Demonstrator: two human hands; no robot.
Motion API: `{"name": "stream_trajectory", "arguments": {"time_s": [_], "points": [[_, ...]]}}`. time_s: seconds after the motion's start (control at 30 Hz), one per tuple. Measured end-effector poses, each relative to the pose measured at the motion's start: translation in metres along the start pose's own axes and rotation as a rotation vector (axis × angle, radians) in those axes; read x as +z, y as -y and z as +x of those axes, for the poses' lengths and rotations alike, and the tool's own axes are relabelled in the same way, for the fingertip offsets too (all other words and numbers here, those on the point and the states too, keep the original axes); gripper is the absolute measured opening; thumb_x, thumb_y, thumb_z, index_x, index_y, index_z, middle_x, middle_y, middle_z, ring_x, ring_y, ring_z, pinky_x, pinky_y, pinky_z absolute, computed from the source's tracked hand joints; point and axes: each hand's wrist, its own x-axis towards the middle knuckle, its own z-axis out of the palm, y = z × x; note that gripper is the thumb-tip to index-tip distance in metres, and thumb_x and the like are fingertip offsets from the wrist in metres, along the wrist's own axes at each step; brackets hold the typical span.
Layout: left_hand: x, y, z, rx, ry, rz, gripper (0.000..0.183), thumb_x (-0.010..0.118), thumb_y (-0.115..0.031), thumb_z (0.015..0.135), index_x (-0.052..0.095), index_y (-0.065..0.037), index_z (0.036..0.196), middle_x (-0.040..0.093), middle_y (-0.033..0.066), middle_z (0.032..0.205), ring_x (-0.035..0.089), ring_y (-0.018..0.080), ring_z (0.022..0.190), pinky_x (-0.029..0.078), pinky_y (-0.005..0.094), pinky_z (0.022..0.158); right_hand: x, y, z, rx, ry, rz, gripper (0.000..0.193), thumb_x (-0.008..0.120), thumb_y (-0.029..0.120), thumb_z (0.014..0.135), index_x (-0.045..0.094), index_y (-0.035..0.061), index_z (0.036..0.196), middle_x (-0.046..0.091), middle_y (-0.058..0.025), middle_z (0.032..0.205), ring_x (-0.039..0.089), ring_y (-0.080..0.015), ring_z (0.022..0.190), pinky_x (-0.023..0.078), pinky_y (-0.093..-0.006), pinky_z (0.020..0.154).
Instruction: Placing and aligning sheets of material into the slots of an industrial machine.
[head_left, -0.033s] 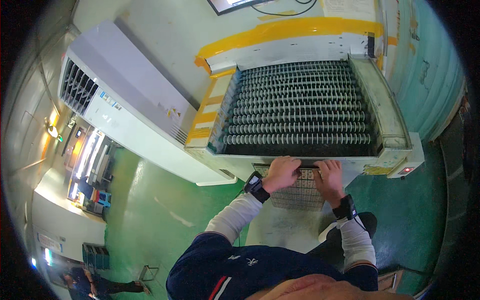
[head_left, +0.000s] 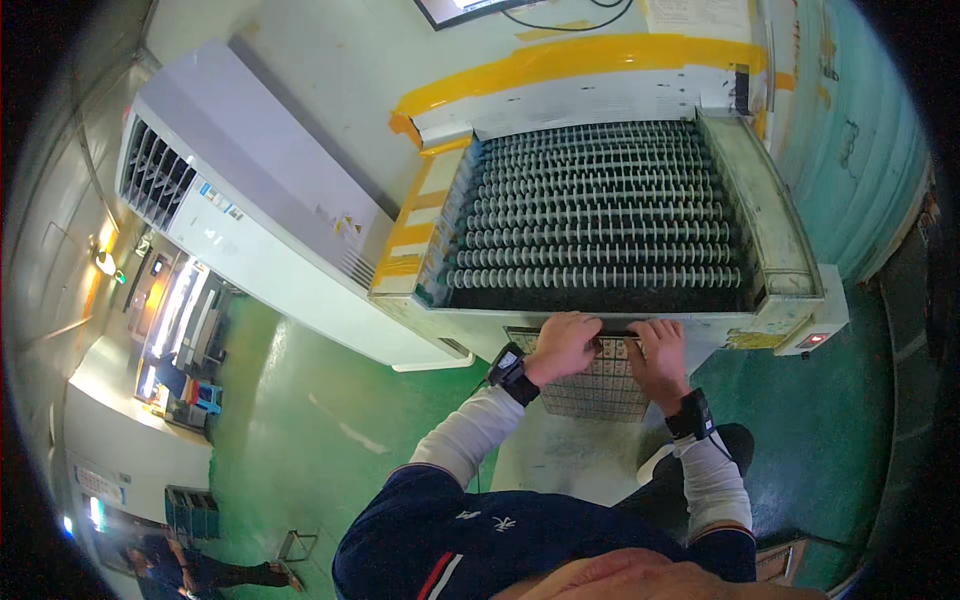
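Head view: I judge the step as steadying the gridded panel at the roller machine's near edge; the next move calls for level, even hands; the panel extends nearward from my left hand and right hand; both seem curled around its far edge, grasping it, fingertips partly hidden.

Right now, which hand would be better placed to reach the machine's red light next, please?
Probably the right hand: it is nearer the red light at the right of the machine. The left hand is farther left; both are at the gridded panel.
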Motion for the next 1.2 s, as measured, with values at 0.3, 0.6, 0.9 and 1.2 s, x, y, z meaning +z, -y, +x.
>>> {"name": "stream_trajectory", "arguments": {"time_s": [0.3, 0.6, 0.9, 1.2], "points": [[-0.007, -0.006, -0.004, -0.003, 0.058, 0.037, 0.026, 0.079, -0.020, 0.076, 0.063, -0.006, 0.091, 0.067, 0.0123, 0.089, 0.068, 0.0372, 0.091, 0.054, 0.0504, 0.079, 0.004, 0.007, -0.002, 0.024, 0.047, -0.053, 0.021, 0.073, 0.024, 0.091, 0.069, 0.0067, 0.103, 0.068, -0.0124, 0.093, 0.065, -0.0363, 0.094, 0.045, -0.0510, 0.091], [-0.012, -0.005, -0.009, -0.003, 0.059, -0.026, 0.031, 0.079, -0.023, 0.078, 0.065, -0.006, 0.099, 0.067, 0.0139, 0.095, 0.067, 0.0385, 0.097, 0.053, 0.0518, 0.084, 0.008, 0.017, 0.002, -0.025, 0.029, -0.041, 0.020, 0.075, 0.021, 0.090, 0.066, 0.0051, 0.099, 0.066, -0.0129, 0.090, 0.063, -0.0358, 0.089, 0.043, -0.0490, 0.085], [-0.021, -0.001, 0.000, -0.015, 0.244, -0.122, 0.035, 0.077, -0.028, 0.079, 0.066, -0.004, 0.102, 0.068, 0.0166, 0.097, 0.067, 0.0427, 0.098, 0.054, 0.0548, 0.085, 0.007, 0.021, 0.001, 0.012, 0.183, -0.133, 0.024, 0.077, 0.026, 0.087, 0.062, 0.0073, 0.090, 0.064, -0.0122, 0.091, 0.062, -0.0354, 0.093, 0.043, -0.0492, 0.085], [-0.007, -0.020, 0.002, -0.035, 0.232, 0.074, 0.050, 0.086, -0.021, 0.067, 0.066, -0.006, 0.110, 0.071, 0.0114, 0.108, 0.067, 0.0352, 0.110, 0.052, 0.0498, 0.093, 0.006, 0.017, 0.006, 0.026, 0.220, -0.131, 0.027, 0.077, 0.029, 0.087, 0.062, 0.0072, 0.094, 0.066, -0.0128, 0.092, 0.064, -0.0352, 0.093, 0.044, -0.0499, 0.086]]}}
